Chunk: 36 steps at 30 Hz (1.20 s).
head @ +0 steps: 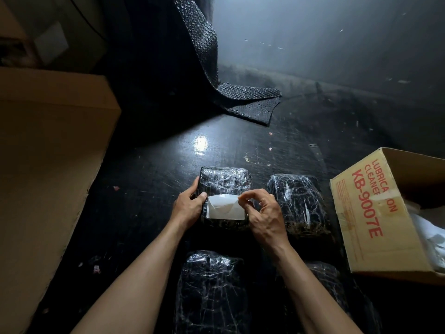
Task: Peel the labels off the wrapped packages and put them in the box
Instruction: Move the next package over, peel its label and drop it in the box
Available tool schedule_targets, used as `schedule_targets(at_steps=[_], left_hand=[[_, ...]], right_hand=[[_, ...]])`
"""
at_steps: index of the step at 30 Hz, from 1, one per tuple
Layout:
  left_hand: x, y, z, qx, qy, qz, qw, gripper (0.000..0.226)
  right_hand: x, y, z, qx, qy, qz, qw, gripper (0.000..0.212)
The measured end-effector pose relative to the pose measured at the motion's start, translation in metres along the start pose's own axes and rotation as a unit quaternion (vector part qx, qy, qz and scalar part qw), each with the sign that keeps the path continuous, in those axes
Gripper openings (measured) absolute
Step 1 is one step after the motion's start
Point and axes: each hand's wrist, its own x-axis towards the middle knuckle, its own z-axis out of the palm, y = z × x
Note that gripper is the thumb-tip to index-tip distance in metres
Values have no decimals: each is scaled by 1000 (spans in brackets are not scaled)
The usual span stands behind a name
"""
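Several black packages wrapped in clear film lie on a dark floor. My left hand (189, 206) grips the left edge of the middle package (225, 180). A white label (225, 210) is stuck on that package, its top edge curled up. My right hand (258, 210) pinches the label's upper right corner between thumb and forefinger. Another wrapped package (297, 201) lies to the right, and two more lie nearer to me, one (209, 290) between my forearms and one (337, 292) partly hidden under my right arm. An open cardboard box (375, 213) printed in red sits at the right.
A large plain cardboard box (45, 169) stands at the left. A sheet of black bubble wrap (243, 100) hangs down and spreads onto the floor at the back. Small paper scraps dot the scratched floor (156, 179). White material shows inside the open box.
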Motion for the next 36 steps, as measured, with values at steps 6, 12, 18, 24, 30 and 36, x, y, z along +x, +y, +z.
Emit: schedule_targets(at_steps=[6,12,18,24,30,36], left_hand=[[2,0,1,-4,0,0,1000,61],[3,-1,0,-9,1,1,1000,60],[1,-4,2,-1,-7,15,1000,60],[-9,-13,-1,-32,-28,33,999,65],[-7,-12,-2,-48,-30,23,998,67],[-8,-13,4,-34,7,25,999,65]], right_hand=[[-4,0,-3,19,-10,12,1000,16],[-9,0,-6,53,-6,24,998,17],[-15,0,-10,76,-11,54,996,16],[-11,-3,-13,105,-4,64,992,9],[-11,-7,-11,112,-22,56,992,10],[-11,-5,-13,46,-30,32,998,16]])
